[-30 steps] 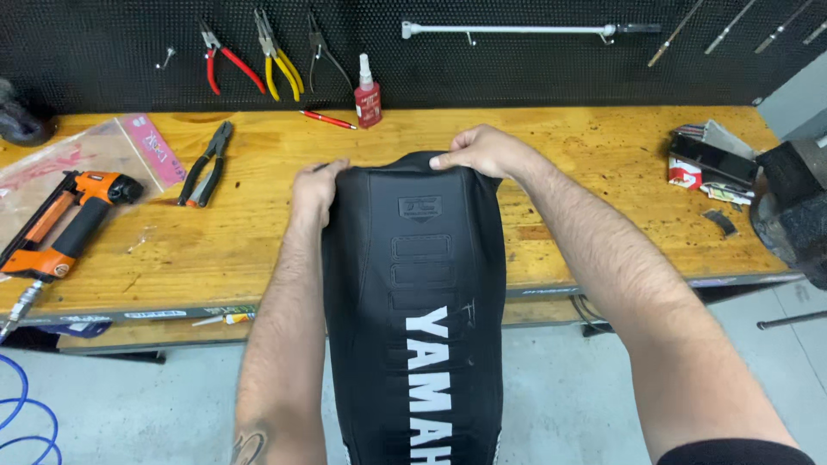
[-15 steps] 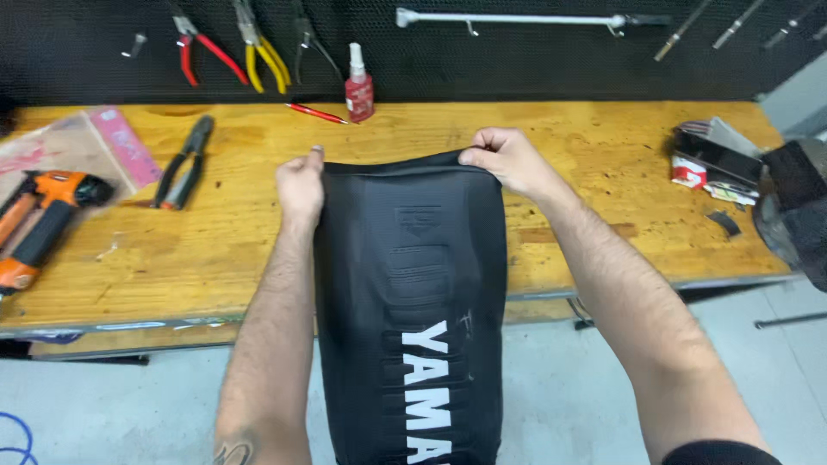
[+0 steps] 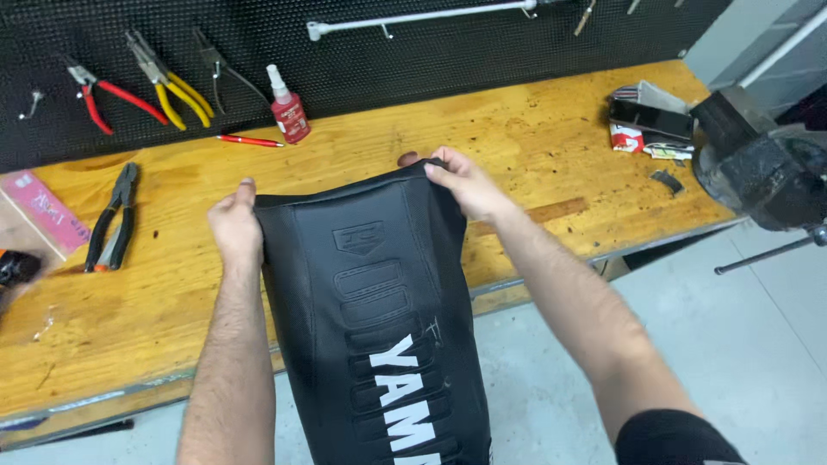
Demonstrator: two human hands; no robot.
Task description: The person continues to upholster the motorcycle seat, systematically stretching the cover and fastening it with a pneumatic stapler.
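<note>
A long black vinyl seat cover [image 3: 379, 319] with embossed ribs and white lettering hangs from my two hands over the front edge of a wooden workbench [image 3: 534, 138]. My left hand [image 3: 234, 226] pinches its top left corner. My right hand [image 3: 461, 185] grips the top right corner, fingers curled over the edge. The cover's top edge is stretched between the hands and tilts up to the right. Its lower end runs out of the picture.
Black pliers [image 3: 112, 220] lie left of my left hand. A small red bottle [image 3: 289, 108] and a red pen [image 3: 250, 139] sit at the bench's back. Red and yellow pliers [image 3: 159, 82] hang on the black pegboard. A black vise [image 3: 758, 159] stands right, small boxes [image 3: 646, 125] beside it.
The view has swung left and tilted. Both hands still hold the cover's top corners, which now stand wider apart with the top edge pulled straighter.
</note>
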